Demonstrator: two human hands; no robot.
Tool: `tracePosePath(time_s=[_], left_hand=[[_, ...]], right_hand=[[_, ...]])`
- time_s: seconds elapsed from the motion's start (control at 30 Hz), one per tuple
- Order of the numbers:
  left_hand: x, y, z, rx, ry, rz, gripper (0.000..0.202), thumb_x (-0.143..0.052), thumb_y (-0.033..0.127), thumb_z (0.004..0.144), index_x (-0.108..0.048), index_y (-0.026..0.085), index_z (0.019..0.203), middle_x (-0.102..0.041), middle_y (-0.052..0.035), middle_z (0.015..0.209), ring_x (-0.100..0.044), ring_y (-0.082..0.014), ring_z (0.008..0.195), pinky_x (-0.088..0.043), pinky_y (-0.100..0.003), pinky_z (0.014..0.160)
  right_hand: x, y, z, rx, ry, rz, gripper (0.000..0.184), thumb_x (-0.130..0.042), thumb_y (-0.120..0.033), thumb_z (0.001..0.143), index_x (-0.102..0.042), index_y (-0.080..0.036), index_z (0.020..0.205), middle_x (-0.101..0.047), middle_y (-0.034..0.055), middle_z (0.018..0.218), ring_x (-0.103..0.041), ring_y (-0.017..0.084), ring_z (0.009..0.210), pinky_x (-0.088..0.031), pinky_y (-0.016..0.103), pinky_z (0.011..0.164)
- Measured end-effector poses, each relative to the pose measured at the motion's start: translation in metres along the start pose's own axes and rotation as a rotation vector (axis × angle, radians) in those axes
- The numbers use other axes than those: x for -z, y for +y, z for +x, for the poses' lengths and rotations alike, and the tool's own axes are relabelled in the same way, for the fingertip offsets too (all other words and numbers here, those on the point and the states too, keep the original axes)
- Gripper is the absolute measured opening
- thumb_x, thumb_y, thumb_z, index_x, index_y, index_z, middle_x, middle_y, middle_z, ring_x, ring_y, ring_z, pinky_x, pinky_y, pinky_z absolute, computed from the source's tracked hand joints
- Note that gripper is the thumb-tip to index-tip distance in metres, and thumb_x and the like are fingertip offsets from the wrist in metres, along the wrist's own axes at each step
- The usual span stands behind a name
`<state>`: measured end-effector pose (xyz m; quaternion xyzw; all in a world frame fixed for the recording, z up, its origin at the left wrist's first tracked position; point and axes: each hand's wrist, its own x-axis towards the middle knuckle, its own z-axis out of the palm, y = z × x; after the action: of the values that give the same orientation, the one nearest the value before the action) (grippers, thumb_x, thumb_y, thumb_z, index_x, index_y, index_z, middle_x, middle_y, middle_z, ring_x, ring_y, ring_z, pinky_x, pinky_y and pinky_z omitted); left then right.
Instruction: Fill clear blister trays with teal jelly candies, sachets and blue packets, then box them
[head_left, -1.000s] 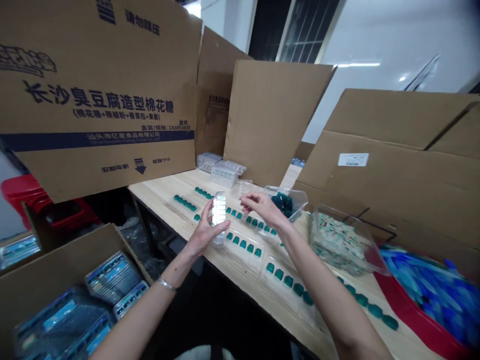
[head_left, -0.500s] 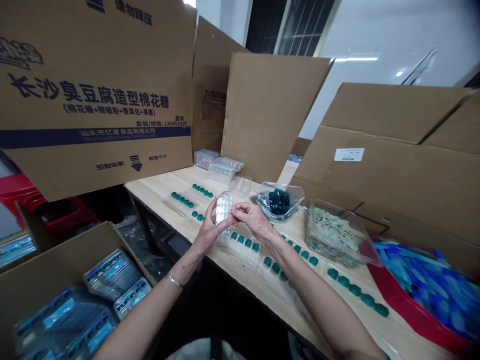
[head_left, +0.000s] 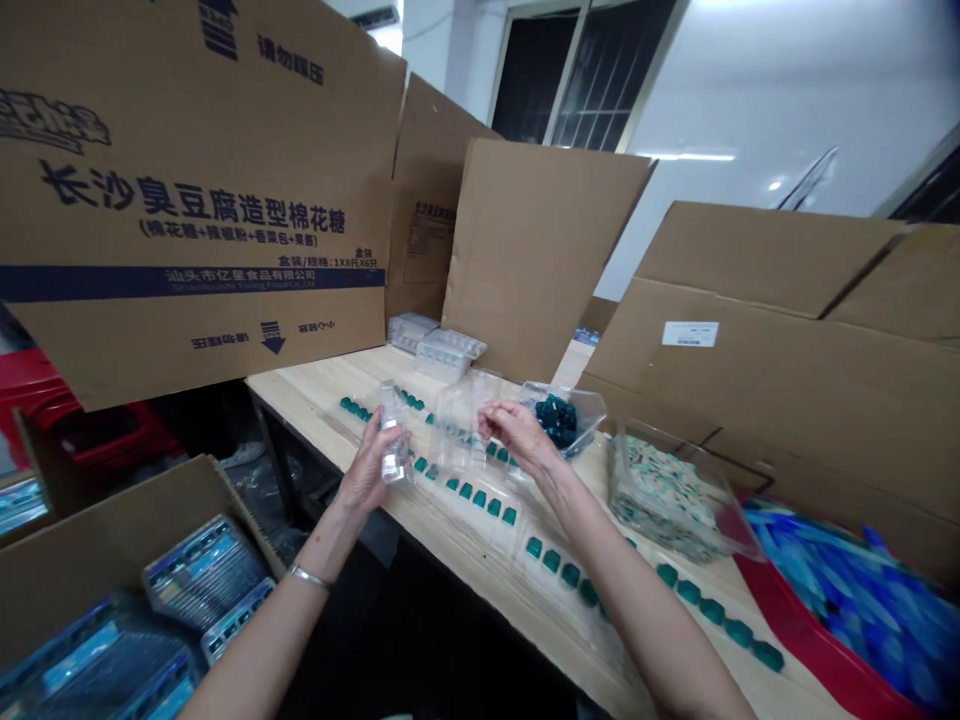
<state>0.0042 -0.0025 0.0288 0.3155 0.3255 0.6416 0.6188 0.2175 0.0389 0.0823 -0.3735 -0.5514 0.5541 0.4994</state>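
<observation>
Clear plastic blister tray [head_left: 393, 437] stands upright at lower centre, gripped in the left hand [head_left: 363, 468] — keep it steady — while the loosely open right hand [head_left: 516, 430], empty, hovers beside a second clear tray [head_left: 456, 425].

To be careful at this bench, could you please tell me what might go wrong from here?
The right forearm runs close to the loose teal pieces, so it could nudge them out of line. The clear plastic tray held upright in the left hand might slip. The clear bag of dark pieces could tip.
</observation>
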Motion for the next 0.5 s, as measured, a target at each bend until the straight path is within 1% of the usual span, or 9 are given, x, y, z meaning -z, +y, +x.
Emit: tracePosePath(time_s=[0.07,0.17,0.23,0.3,0.33,0.37,0.4,0.43,0.5], left_hand=[[0.004,0.007,-0.001,0.021,0.002,-0.038,0.069,-0.068,0.030,0.072,-0.039,0.036,0.134,-0.058,-0.0010,0.109,-0.061,-0.0156,0.090,-0.053,-0.025,0.064],[0.004,0.012,-0.004,0.048,-0.044,-0.048,0.070,-0.069,0.029,0.072,-0.039,0.036,0.135,-0.057,-0.0027,0.113,-0.061,-0.0169,0.092,-0.053,-0.027,0.067],[0.002,0.011,-0.004,0.050,-0.072,-0.020,0.075,-0.070,0.030,0.071,-0.036,0.034,0.138,-0.056,-0.0051,0.116,-0.060,-0.0181,0.093,-0.053,-0.028,0.068],[0.000,0.008,-0.003,0.015,-0.089,0.033,0.081,-0.071,0.030,0.070,-0.033,0.032,0.141,-0.052,-0.0077,0.126,-0.058,-0.0202,0.100,-0.052,-0.028,0.073],[0.000,0.005,-0.001,-0.016,-0.098,0.066,0.082,-0.072,0.031,0.069,-0.033,0.031,0.141,-0.047,-0.0084,0.134,-0.055,-0.0216,0.106,-0.051,-0.029,0.076],[-0.001,0.001,0.000,-0.051,-0.109,0.102,0.083,-0.073,0.031,0.069,-0.033,0.031,0.142,-0.041,-0.0085,0.140,-0.052,-0.0230,0.113,-0.050,-0.030,0.081],[-0.002,-0.003,0.001,-0.086,-0.123,0.140,0.084,-0.074,0.030,0.068,-0.033,0.030,0.142,-0.036,-0.0082,0.145,-0.048,-0.0243,0.119,-0.048,-0.031,0.086],[-0.003,-0.008,0.001,-0.117,-0.139,0.181,0.085,-0.075,0.030,0.067,-0.033,0.030,0.141,-0.031,-0.0080,0.148,-0.044,-0.0257,0.123,-0.046,-0.032,0.091],[-0.007,-0.019,0.001,-0.158,-0.167,0.257,0.089,-0.078,0.028,0.064,-0.034,0.030,0.141,-0.029,-0.0089,0.149,-0.040,-0.0289,0.128,-0.043,-0.037,0.097]], right_hand=[[0.019,-0.006,0.020,0.032,0.046,-0.008,0.021,-0.071,-0.035,0.062,-0.062,-0.017,0.069,-0.061,-0.0001,0.065,-0.054,0.010,0.057,-0.045,0.024,0.058],[0.058,-0.013,0.050,0.066,0.154,-0.106,0.021,-0.069,-0.035,0.062,-0.060,-0.017,0.067,-0.061,0.0012,0.064,-0.054,0.011,0.058,-0.046,0.025,0.060],[0.079,-0.013,0.063,0.057,0.312,-0.281,0.019,-0.068,-0.034,0.063,-0.058,-0.017,0.064,-0.059,0.0013,0.060,-0.053,0.012,0.056,-0.045,0.027,0.058],[0.084,-0.010,0.063,0.072,0.467,-0.488,0.018,-0.067,-0.032,0.064,-0.057,-0.017,0.061,-0.057,0.0005,0.056,-0.051,0.013,0.053,-0.043,0.027,0.055],[0.078,-0.009,0.058,0.091,0.484,-0.559,0.018,-0.067,-0.032,0.065,-0.058,-0.017,0.062,-0.057,0.0003,0.056,-0.051,0.013,0.052,-0.043,0.027,0.054],[0.067,-0.006,0.050,0.107,0.448,-0.591,0.018,-0.067,-0.034,0.066,-0.059,-0.017,0.065,-0.058,0.0004,0.058,-0.052,0.013,0.052,-0.043,0.027,0.054],[0.052,-0.004,0.039,0.120,0.353,-0.576,0.019,-0.066,-0.036,0.068,-0.061,-0.017,0.069,-0.060,0.0008,0.062,-0.053,0.013,0.054,-0.043,0.027,0.054],[0.034,-0.002,0.027,0.098,0.198,-0.522,0.022,-0.065,-0.039,0.070,-0.062,-0.018,0.074,-0.062,0.0015,0.067,-0.055,0.014,0.055,-0.044,0.027,0.054],[-0.005,0.004,0.003,-0.008,-0.031,-0.389,0.025,-0.064,-0.043,0.072,-0.062,-0.019,0.081,-0.065,0.0019,0.073,-0.058,0.013,0.056,-0.046,0.026,0.053]])
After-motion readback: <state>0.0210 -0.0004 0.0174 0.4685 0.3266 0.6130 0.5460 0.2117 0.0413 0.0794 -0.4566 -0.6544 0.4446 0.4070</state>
